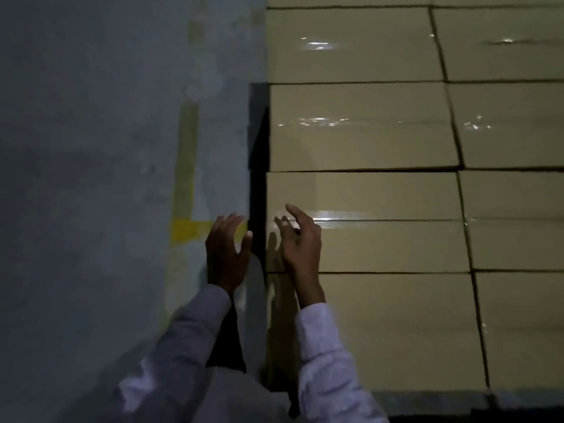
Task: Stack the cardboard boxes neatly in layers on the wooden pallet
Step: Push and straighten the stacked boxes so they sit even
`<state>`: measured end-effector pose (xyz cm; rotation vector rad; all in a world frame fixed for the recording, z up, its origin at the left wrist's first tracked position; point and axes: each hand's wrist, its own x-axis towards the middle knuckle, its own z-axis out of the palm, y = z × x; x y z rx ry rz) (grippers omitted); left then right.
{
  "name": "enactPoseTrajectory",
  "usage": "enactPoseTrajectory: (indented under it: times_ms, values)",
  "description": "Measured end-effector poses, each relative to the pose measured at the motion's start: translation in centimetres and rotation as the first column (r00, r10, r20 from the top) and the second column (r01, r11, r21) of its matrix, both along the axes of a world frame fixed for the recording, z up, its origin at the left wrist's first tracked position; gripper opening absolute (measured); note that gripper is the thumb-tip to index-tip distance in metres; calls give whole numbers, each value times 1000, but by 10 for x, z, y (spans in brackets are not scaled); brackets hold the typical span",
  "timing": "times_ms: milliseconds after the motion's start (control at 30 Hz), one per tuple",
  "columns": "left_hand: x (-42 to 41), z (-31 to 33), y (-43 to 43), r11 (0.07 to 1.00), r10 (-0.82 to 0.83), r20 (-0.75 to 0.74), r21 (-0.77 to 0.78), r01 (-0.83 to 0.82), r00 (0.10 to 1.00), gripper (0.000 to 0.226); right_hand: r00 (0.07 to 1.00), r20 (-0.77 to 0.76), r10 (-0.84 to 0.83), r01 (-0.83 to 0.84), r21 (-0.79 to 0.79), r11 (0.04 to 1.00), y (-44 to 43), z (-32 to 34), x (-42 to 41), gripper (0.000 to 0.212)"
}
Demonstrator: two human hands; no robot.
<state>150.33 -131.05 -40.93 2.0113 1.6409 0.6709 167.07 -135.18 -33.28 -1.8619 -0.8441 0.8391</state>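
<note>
Head camera: many cardboard boxes fill the right side of the frame. They sit in tidy rows, side by side and touching, with shiny tape on top. The left hand is at the lower middle, over the grey floor, just beside the edge of the boxes. Its fingers are loose and hold nothing. The right hand is over one box near the edge, fingers spread, holding nothing. Yellow lines mark the floor. Both sleeves are white.
</note>
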Motion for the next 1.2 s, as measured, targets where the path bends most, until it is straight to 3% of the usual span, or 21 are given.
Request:
enactPoseTrajectory:
  times_ms: [133,267,467,633,700,800,933,1100,1200]
  values:
    - [-44,-34,1,986,96,9,-136,-94,995,49,968,167,185,-177,-65,982,6,-13,-46,42]
    - [-85,-58,4,962,132,59,-248,-114,989,55,871,302,386,-349,-171,921,29,-44,-81,40]
    - [-155,-88,33,925,68,54,-378,-43,996,59,699,321,639,-487,-442,754,77,-86,-132,44]
    - [-189,-106,63,891,83,36,-451,-58,996,63,513,320,797,-475,-668,573,118,-111,-153,49]
    - [-192,-110,70,888,70,32,-457,-48,997,62,490,270,829,-441,-743,503,126,-116,-152,52]
    - [-189,-111,78,889,33,41,-458,-11,999,60,547,230,805,-429,-749,505,135,-117,-141,54]
    - [-171,-96,102,880,-52,73,-468,80,996,60,758,254,601,-374,-586,719,149,-108,-119,49]
    - [-128,-50,141,880,-198,138,-410,238,970,57,910,304,282,-152,-389,909,140,-71,-85,51]
    - [-98,-28,189,866,-201,158,-433,251,967,52,973,231,13,70,-349,935,141,-55,-70,47]
